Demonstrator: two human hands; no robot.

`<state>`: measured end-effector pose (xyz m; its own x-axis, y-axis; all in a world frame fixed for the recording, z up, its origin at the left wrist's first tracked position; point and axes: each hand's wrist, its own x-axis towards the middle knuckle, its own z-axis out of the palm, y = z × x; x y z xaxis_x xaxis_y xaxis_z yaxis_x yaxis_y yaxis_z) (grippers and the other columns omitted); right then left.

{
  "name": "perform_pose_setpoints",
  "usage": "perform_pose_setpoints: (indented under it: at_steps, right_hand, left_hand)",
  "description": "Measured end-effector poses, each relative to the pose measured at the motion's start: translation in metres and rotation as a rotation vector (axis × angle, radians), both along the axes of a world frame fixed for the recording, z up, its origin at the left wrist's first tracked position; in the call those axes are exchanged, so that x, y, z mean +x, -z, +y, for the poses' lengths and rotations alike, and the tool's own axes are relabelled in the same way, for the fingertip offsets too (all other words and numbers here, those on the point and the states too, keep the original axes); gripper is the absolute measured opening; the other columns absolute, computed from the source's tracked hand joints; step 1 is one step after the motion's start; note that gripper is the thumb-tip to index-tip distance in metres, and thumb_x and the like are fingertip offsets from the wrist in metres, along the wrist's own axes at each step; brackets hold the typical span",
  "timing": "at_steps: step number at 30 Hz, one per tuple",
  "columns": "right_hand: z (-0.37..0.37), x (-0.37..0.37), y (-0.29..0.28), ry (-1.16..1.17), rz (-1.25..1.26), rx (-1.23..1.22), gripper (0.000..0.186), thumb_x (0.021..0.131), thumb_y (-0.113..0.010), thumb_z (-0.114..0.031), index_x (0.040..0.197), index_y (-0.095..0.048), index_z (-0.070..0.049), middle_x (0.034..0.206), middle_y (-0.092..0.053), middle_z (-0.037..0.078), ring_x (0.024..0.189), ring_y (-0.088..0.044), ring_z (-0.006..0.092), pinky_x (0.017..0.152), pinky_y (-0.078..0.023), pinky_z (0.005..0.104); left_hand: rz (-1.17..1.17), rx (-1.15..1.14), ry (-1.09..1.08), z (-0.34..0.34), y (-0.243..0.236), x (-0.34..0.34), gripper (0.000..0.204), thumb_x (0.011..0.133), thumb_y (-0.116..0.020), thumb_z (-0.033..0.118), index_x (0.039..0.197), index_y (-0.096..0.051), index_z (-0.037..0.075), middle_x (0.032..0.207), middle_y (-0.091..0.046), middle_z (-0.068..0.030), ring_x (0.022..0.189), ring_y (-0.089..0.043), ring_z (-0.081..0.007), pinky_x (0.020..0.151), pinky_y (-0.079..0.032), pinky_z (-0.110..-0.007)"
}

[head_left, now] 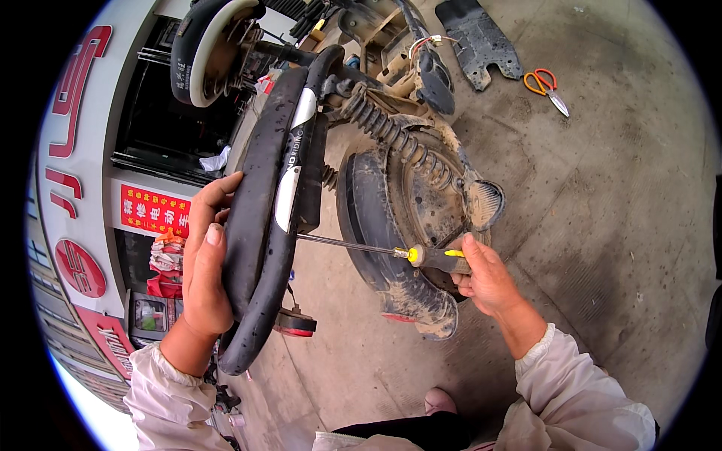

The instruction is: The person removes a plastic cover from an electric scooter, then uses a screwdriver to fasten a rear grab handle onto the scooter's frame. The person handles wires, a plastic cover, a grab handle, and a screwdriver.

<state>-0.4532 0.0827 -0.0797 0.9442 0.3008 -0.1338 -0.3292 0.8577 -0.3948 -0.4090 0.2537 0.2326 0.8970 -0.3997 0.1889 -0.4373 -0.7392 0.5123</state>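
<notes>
An electric scooter lies tipped on its side, its black seat standing on edge before me. My left hand rests against the seat's cushion with the fingers stretched out and the thumb up. In my right hand is the handle of a long screwdriver, dark with yellow parts. Its shaft points left, and the tip goes in at the seat's underside, where the seat's edge bar hides its end. Behind the shaft are the muddy rear wheel and a coil spring shock absorber.
Orange-handled scissors lie on the concrete floor at the far right, near a dirty black plastic panel. A wheel with a white band rises at the upper left. Shopfront signs line the left. A pink shoe shows below.
</notes>
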Motion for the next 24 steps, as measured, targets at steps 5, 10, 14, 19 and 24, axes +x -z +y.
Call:
perform_pose_setpoints:
  at_steps: [5, 10, 14, 19, 24]
  right_hand:
    - [0.014, 0.004, 0.002, 0.211, -0.05, 0.055, 0.034, 0.106, -0.046, -0.041, 0.102, -0.052, -0.008, 0.082, -0.048, -0.001, 0.062, -0.037, 0.0055, 0.051, -0.032, 0.0193]
    - [-0.003, 0.004, 0.007, -0.038, -0.059, 0.003, 0.026, 0.104, -0.052, -0.036, 0.103, -0.05, -0.01, 0.089, -0.048, 0.001, 0.07, -0.041, 0.0075, 0.058, -0.036, 0.0232]
    - [0.003, 0.002, -0.008, 0.086, 0.008, 0.16, 0.031, 0.103, -0.053, -0.041, 0.101, -0.051, -0.01, 0.086, -0.05, 0.001, 0.066, -0.039, 0.0067, 0.054, -0.034, 0.0218]
    - [0.002, 0.005, 0.009, 0.086, -0.05, -0.001, 0.031, 0.104, -0.051, -0.041, 0.105, -0.051, -0.01, 0.089, -0.052, 0.001, 0.069, -0.04, 0.0071, 0.056, -0.036, 0.0229]
    - [-0.004, 0.005, 0.003, 0.038, -0.061, 0.075, 0.031, 0.104, -0.051, -0.041, 0.106, -0.052, -0.01, 0.092, -0.053, 0.001, 0.067, -0.04, 0.0068, 0.056, -0.035, 0.0222]
  left_hand:
    - [0.024, -0.015, 0.01, -0.001, 0.001, 0.001, 0.067, 0.093, -0.037, 0.04, 0.141, -0.039, -0.007, 0.122, -0.051, -0.0178, 0.108, -0.055, -0.02, 0.096, -0.045, -0.031]
    - [-0.009, 0.022, 0.025, 0.003, -0.003, 0.003, 0.066, 0.093, -0.036, 0.039, 0.141, -0.039, -0.007, 0.123, -0.051, -0.0183, 0.107, -0.057, -0.0202, 0.095, -0.046, -0.031]
    - [0.0, -0.017, 0.01, 0.0, 0.001, 0.001, 0.066, 0.093, -0.036, 0.039, 0.141, -0.039, -0.007, 0.123, -0.051, -0.0183, 0.106, -0.058, -0.0203, 0.094, -0.047, -0.031]
    - [0.041, 0.001, 0.013, -0.002, 0.0, 0.001, 0.069, 0.094, -0.038, 0.044, 0.142, -0.038, -0.006, 0.127, -0.051, -0.0186, 0.11, -0.057, -0.0202, 0.096, -0.045, -0.03]
    - [0.05, 0.037, 0.007, 0.007, -0.005, 0.002, 0.073, 0.096, -0.04, 0.051, 0.144, -0.036, -0.005, 0.134, -0.05, -0.0192, 0.12, -0.054, -0.0201, 0.102, -0.042, -0.03]
